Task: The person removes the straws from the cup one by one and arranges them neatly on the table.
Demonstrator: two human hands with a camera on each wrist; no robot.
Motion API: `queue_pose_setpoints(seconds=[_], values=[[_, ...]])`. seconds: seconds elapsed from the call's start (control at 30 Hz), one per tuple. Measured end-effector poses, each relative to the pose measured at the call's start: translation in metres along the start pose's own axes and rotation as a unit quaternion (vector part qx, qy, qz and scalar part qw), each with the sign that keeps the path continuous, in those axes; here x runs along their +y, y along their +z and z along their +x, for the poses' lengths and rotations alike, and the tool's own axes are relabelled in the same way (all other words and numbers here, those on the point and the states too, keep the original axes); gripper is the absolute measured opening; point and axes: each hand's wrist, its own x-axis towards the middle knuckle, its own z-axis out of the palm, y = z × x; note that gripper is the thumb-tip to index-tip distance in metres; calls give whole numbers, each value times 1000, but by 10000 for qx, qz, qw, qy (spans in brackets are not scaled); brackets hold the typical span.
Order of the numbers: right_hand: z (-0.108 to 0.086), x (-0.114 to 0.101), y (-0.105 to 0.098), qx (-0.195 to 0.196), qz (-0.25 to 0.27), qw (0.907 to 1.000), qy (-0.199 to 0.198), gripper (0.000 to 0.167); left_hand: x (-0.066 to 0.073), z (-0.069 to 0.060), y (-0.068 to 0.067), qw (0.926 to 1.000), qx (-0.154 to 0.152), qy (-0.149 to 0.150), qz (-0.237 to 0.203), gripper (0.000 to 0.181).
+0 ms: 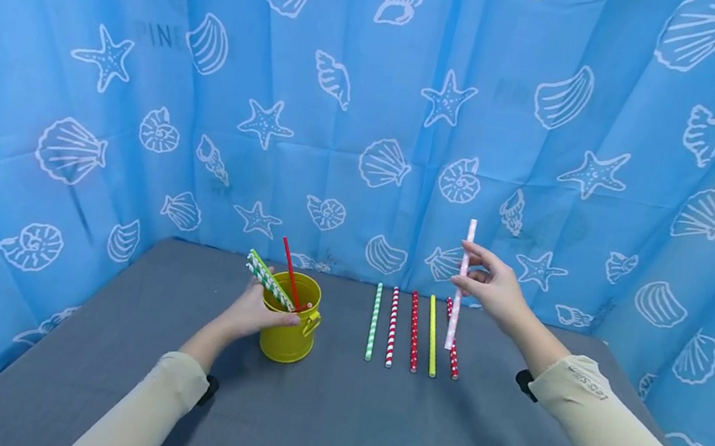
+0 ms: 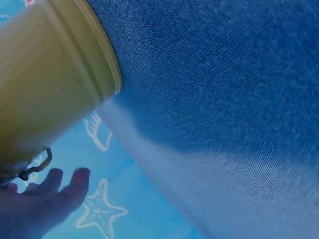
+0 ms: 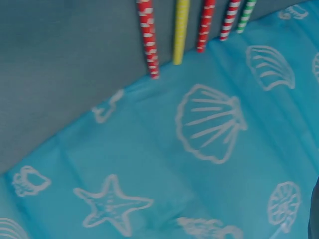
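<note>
My right hand (image 1: 492,285) pinches a pale pink patterned paper straw (image 1: 453,322) between thumb and fingers. The straw hangs upright above the right end of a row of straws. At the left, my left hand (image 1: 249,311) grips a yellow bucket (image 1: 286,345), its thumb across the near side below the rim. Fingers (image 2: 62,191) of that hand show beside the bucket's metal handle loop in the left wrist view. Green patterned straws (image 1: 270,281) lean left out of the bucket, and a thin red straw (image 1: 291,271) sticks up. The right wrist view shows neither the right hand nor its straw.
On the grey table (image 1: 309,428) lie a mint striped straw (image 1: 374,320), a red striped one (image 1: 393,328), a red dotted one (image 1: 414,331), a yellow one (image 1: 432,336) and another red patterned one (image 1: 454,361). A blue shell-print curtain (image 1: 361,113) hangs behind.
</note>
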Motion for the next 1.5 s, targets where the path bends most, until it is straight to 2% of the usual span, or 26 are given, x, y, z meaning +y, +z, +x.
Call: queue_pose_setpoints(seconds=[0.13,0.3,0.5,0.67,0.9,1.03,1.17,1.5], values=[[-7,13,-11,214,-303,9992,165,54,3,1,5,9982,368,-44,477,106],[-14,28,-19,405,-608,9965,394,45,7,2,9,9914,867,-367,907,95],[-21,46,-28,553,-775,9932,666,47,10,5,10,9929,1079,-406,299,72],[-24,61,-36,457,-866,9927,703,53,7,6,9,9949,978,-257,-52,70],[-22,81,-42,21,-814,9937,775,56,2,7,6,9972,676,116,-301,72],[-19,97,-37,-270,-773,9936,772,55,-1,7,5,9978,527,28,-404,82],[-16,113,-32,-532,-800,9910,929,56,-3,5,3,9984,389,-60,-395,88],[-8,149,-26,-788,-1139,9809,1364,57,0,-2,4,9986,128,230,-468,78]])
